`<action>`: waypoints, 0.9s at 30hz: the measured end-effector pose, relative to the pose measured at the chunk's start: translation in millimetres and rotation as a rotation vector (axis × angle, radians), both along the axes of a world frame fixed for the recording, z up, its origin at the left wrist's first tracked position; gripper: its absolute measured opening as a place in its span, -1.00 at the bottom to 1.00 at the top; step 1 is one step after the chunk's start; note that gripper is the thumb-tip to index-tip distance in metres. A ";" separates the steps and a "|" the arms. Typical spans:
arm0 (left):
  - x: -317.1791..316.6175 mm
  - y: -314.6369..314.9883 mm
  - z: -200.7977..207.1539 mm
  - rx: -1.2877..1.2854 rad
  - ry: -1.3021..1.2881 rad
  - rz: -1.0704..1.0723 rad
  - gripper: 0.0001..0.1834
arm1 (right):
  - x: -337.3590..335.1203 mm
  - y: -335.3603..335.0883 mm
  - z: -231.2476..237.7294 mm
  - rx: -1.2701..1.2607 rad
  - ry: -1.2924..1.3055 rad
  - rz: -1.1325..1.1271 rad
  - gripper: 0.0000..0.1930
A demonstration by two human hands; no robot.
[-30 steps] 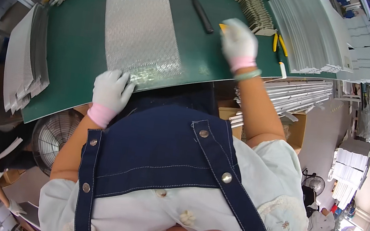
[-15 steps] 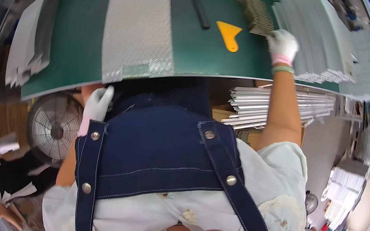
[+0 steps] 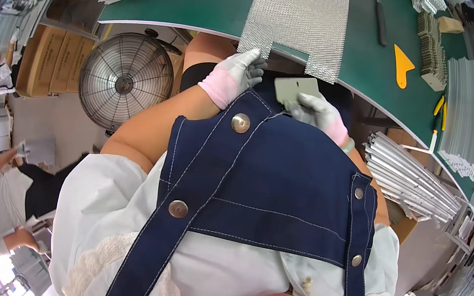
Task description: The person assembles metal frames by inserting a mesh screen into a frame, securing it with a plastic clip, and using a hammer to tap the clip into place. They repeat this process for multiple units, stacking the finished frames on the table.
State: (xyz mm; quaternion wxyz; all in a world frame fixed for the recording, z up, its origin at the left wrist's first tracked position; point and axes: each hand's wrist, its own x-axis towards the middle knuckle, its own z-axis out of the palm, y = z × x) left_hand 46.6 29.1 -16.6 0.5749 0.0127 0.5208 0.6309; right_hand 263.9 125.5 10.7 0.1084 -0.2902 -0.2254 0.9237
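Navy apron point(image 3: 274, 183), pink-cuffed gloves point(image 3: 238, 71)

Green table point(image 3: 208, 0), greyish floor point(image 3: 428, 263)

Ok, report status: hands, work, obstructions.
Right hand holding grey-green plate. Left hand at mesh sheet's near edge, contact unclear. Yellow scraper lies to the sheet's right, off it.

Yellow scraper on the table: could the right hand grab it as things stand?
Probably not at once: the right hand holds a flat grey plate and would likely need to free itself first. Nothing lies on the yellow scraper, though.
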 end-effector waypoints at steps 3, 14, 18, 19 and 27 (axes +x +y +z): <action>-4.6 -1.2 -9.6 0.061 -0.021 0.015 -0.56 | -22.9 -1.1 -28.3 -0.204 0.060 -0.017 -0.70; -9.1 -3.8 -2.5 0.174 0.053 -0.038 -0.60 | -46.8 -12.8 -32.9 -0.006 0.055 -0.209 -0.63; -9.7 -4.3 -9.2 0.203 -0.026 -0.035 -0.58 | -49.7 -15.5 -23.4 0.025 0.055 -0.213 -0.64; -8.8 -5.6 -11.0 0.226 -0.067 -0.034 -0.57 | -50.5 -15.1 -23.5 0.026 0.054 -0.211 -0.64; 1.3 -5.7 14.8 0.033 0.183 -0.258 -0.58 | -48.9 -10.8 -5.2 0.222 -0.193 -0.224 -0.68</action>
